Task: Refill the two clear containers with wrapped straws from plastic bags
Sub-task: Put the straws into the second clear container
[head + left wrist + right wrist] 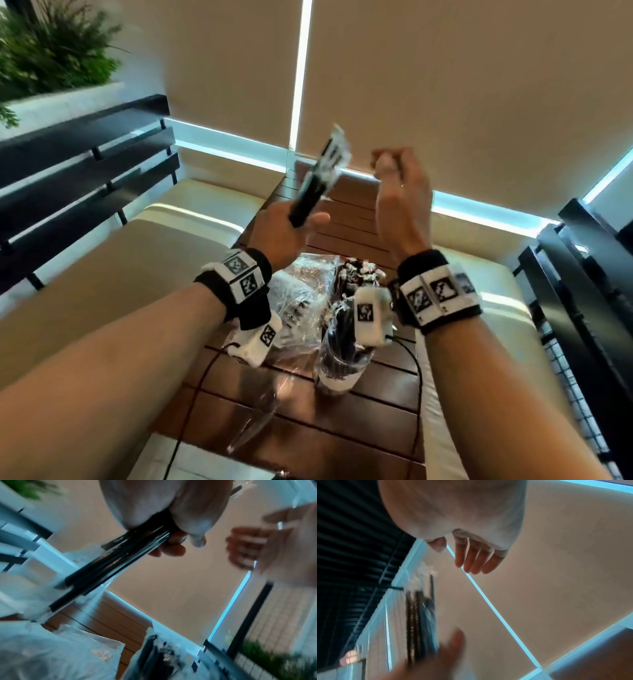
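My left hand is raised above the table and grips a bundle of black straws in clear wrappers, which tilts up and to the right. The same bundle runs out from under the left hand in the left wrist view. Just right of the bundle's top, my right hand is raised with loosely curled fingers that hold nothing. Below my wrists, a clear container packed with wrapped straws stands on the table. A crumpled plastic bag lies left of it.
The slatted wooden table is narrow, with cream cushioned benches on both sides. A flattened clear bag lies near the front. Black cables run from my wrists across the table. Dark railings stand at the far left and right.
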{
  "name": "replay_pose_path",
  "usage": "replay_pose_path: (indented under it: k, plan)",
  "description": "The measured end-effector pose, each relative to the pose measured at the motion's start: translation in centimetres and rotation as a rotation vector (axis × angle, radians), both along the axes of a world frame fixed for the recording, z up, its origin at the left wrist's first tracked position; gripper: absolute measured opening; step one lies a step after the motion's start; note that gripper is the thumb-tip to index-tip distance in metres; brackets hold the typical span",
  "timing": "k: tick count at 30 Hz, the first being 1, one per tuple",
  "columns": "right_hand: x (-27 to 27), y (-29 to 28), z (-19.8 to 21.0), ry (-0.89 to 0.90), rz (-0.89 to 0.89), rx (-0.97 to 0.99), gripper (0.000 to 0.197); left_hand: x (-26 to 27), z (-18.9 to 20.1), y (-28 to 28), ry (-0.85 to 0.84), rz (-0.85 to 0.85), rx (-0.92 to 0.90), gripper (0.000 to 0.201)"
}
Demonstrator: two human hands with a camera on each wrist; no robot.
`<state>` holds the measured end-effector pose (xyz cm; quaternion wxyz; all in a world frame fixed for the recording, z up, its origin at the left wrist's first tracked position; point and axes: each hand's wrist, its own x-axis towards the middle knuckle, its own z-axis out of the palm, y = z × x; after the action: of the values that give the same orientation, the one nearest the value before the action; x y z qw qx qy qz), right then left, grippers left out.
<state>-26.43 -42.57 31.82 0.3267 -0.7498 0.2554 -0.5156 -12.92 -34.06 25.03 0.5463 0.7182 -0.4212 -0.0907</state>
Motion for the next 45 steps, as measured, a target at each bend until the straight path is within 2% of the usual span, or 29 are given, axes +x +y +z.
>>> replay_pose_path:
  k: [1, 2, 4, 6, 9, 11, 14, 17, 19, 21, 22, 24, 27, 30, 32, 37, 40, 45]
  plan:
    - [0.1, 0.1, 1.5, -0.032, -0.022, -0.045, 0.031, -0.4, -0.3, 0.2, -0.057, -0.018, 0.012, 0.04]
    - [0.4, 0.4, 2.6, 0.016, -0.016, -0.101, 0.039, -0.8, -0.7, 0.3, -0.096, -0.048, 0.014, 0.043]
    - [1.3, 1.1, 3.4, 0.241, 0.058, -0.187, 0.051, -1.7, -1.1, 0.2, -0.101, -0.118, 0.014, 0.042]
    - [2.4, 1.9, 2.6, 0.426, 0.158, -0.129, 0.057, -2.2, -0.9, -0.3, -0.103, -0.127, 0.029, 0.036]
    - [3.3, 2.4, 0.6, 0.57, 0.18, -0.103, 0.059, -2.2, -1.0, -1.0, -0.119, -0.081, 0.075, 0.03]
    - [3.2, 2.4, 0.0, 0.572, 0.189, -0.101, 0.06, -2.0, -1.6, -0.7, -0.118, -0.067, 0.082, 0.034]
    - [2.5, 2.4, -0.6, 0.457, 0.13, -0.179, 0.062, -1.7, -1.7, -0.3, -0.177, -0.061, 0.064, 0.048]
    - [2.1, 2.9, -1.7, 0.377, 0.168, -0.186, 0.058, -2.5, -0.9, -0.4, -0.238, -0.06, 0.101, 0.042]
    - [1.1, 2.6, -2.9, 0.249, 0.224, -0.129, 0.056, -2.9, -1.3, -0.4, -0.149, -0.066, 0.08, 0.041]
    - [-0.6, 1.6, -5.2, 0.164, 0.161, -0.093, 0.058, -3.1, -2.1, -0.4, 0.02, -0.069, 0.031, 0.038]
    - [-1.6, 1.1, -6.9, 0.196, 0.102, -0.077, 0.059, -3.1, -2.6, -0.6, 0.099, -0.061, 0.005, 0.038]
    - [-3.5, 0.6, -10.5, 0.417, 0.032, -0.055, 0.069, -3.4, -3.4, -1.2, 0.209, -0.044, -0.037, 0.043]
    - [-6.1, 0.8, -15.1, 0.703, 0.054, -0.028, 0.093, -4.3, -4.3, -1.8, 0.285, -0.065, -0.068, 0.048]
    - [-7.8, 1.5, -17.9, 0.806, 0.059, -0.005, 0.113, -5.6, -5.1, -2.1, 0.308, -0.12, -0.094, 0.044]
    - [-8.0, 2.2, -19.3, 0.818, 0.022, -0.024, 0.116, -6.5, -5.4, -2.3, 0.33, -0.124, -0.11, 0.043]
    - [-7.1, 3.0, -21.6, 0.657, -0.018, 0.137, 0.108, -8.0, -6.0, -3.2, 0.385, -0.102, -0.165, 0.039]
    - [-6.4, 2.8, -21.9, 0.601, -0.088, 0.196, 0.092, -8.5, -6.5, -3.5, 0.416, -0.101, -0.172, 0.039]
    - [-6.8, 1.8, -22.2, 0.603, -0.131, 0.152, 0.065, -8.3, -4.9, -3.4, 0.418, -0.129, -0.191, 0.036]
